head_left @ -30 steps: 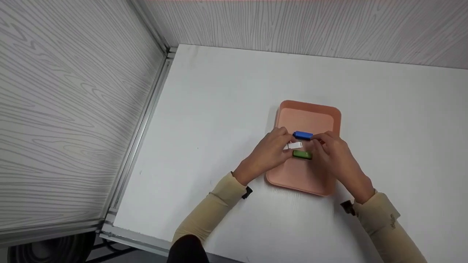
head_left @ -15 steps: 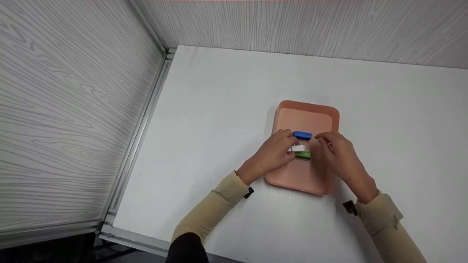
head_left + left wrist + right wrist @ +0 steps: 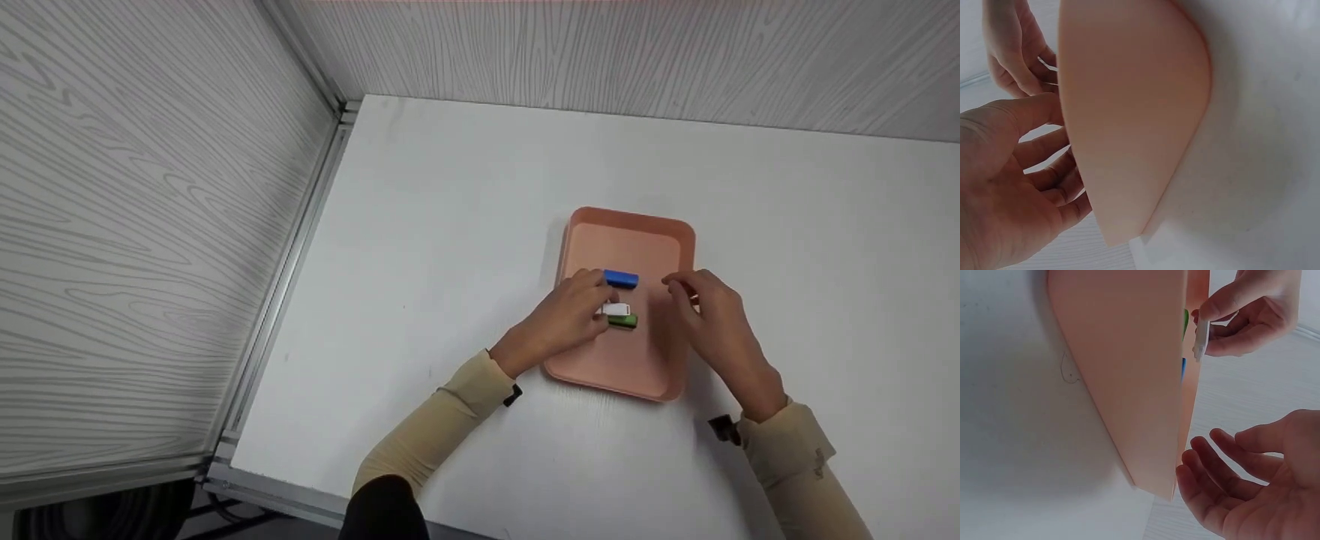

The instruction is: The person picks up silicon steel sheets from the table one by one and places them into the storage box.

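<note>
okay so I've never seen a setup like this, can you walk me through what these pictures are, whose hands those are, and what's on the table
There is no machine here: a person works with two bare hands, wearing three cameras. The wide picture comes from a camera on the head, looking down at a white table. The other two come from cameras on each wrist, very close, so the pink tray fills them.

In the tray lie a blue piece and a green piece. The left hand pinches a small white piece between thumb and fingers; the right wrist view shows that too. The right hand holds nothing, its fingers relaxed beside the tray's right edge.
</note>
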`<action>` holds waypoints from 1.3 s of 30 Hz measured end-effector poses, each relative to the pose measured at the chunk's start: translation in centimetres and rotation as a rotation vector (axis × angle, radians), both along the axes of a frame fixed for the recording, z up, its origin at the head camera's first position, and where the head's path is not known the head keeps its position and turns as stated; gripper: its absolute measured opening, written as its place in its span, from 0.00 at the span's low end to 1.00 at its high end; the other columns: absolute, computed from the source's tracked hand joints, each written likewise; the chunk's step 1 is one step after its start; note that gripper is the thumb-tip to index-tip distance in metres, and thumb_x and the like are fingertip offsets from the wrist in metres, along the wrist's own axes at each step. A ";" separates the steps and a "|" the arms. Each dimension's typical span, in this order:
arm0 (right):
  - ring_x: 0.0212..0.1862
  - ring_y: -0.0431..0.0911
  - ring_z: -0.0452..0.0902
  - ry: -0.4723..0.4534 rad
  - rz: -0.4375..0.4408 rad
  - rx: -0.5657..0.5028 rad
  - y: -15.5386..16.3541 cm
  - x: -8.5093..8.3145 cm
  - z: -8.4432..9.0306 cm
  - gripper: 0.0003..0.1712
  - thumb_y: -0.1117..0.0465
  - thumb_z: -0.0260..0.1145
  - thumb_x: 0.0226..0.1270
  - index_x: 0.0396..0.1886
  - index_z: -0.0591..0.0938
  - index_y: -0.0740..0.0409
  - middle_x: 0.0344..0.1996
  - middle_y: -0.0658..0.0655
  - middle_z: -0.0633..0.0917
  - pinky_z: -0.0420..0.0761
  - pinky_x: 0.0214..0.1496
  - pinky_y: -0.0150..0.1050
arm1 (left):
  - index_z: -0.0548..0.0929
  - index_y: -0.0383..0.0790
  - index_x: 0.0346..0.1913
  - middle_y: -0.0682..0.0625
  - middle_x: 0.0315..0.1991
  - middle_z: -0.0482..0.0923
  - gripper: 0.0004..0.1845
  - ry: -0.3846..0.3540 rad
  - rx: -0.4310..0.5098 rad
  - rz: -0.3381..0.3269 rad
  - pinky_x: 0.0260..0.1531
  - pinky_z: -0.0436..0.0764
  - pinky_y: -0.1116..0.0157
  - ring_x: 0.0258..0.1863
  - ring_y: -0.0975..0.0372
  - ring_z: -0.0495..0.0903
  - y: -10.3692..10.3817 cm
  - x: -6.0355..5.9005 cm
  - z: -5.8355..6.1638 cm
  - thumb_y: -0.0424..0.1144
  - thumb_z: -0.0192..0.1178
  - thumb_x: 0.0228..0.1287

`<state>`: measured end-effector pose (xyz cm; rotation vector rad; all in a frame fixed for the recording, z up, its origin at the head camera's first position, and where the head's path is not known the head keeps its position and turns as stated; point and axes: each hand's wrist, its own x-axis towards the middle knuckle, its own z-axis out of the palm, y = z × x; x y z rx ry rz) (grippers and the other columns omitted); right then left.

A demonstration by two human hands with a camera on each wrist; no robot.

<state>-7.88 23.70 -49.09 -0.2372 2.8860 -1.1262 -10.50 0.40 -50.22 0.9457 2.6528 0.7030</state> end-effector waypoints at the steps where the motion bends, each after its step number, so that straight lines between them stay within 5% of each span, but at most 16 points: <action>1: 0.48 0.55 0.83 0.005 -0.008 0.000 0.1 0.0 0.0 0.16 0.61 0.57 0.84 0.57 0.84 0.66 0.50 0.66 0.87 0.69 0.46 0.19 | 0.86 0.40 0.57 0.48 0.54 0.81 0.14 0.001 0.007 -0.006 0.56 0.78 0.63 0.54 0.58 0.77 0.0 0.0 -0.1 0.33 0.63 0.73; 20: 0.45 0.57 0.83 0.045 -0.069 -0.014 0.9 0.3 -0.2 0.16 0.59 0.60 0.82 0.56 0.85 0.67 0.48 0.67 0.88 0.66 0.42 0.17 | 0.88 0.43 0.55 0.50 0.52 0.84 0.14 0.076 -0.022 -0.081 0.55 0.79 0.63 0.54 0.58 0.79 0.6 0.0 -0.4 0.31 0.60 0.72; 39: 0.48 0.57 0.83 -0.003 -0.086 0.004 1.1 0.4 -0.2 0.19 0.57 0.59 0.83 0.59 0.84 0.66 0.50 0.66 0.87 0.66 0.43 0.17 | 0.88 0.45 0.58 0.51 0.54 0.83 0.14 0.085 -0.071 -0.070 0.56 0.80 0.61 0.56 0.58 0.79 0.7 0.3 -0.6 0.35 0.62 0.74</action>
